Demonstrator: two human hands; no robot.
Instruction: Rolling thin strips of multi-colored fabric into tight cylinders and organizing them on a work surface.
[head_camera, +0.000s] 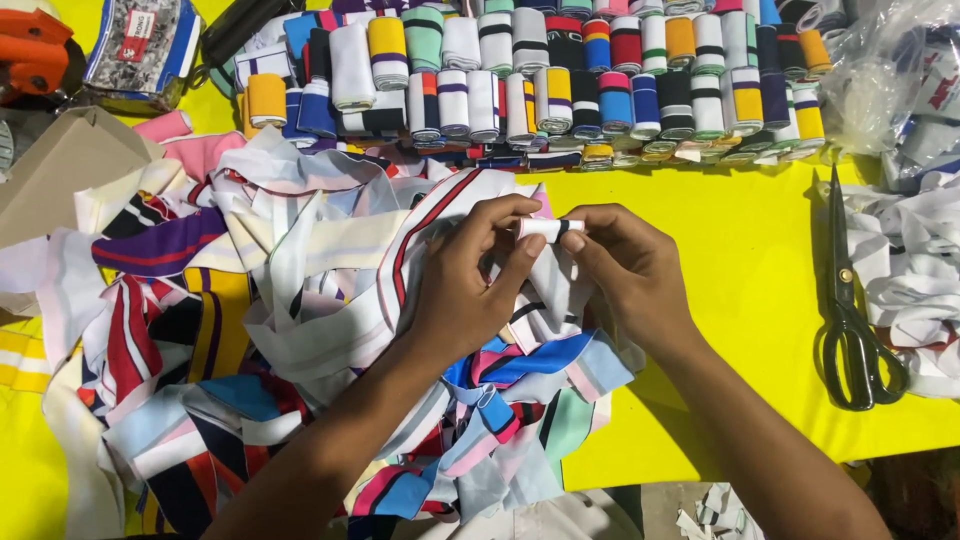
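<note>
Both your left hand (470, 285) and right hand (625, 270) pinch a small white roll (548, 229) mid-rolling over the strip pile (300, 300); next, I judge, tighten its end.

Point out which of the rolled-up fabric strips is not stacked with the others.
The small white roll with a dark band at one end, pinched between the left hand and right hand above the loose strips. All other rolls lie in rows along the table's far edge.

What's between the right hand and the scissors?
Head view: only bare yellow table cover lies between the right hand and the black scissors.
</note>
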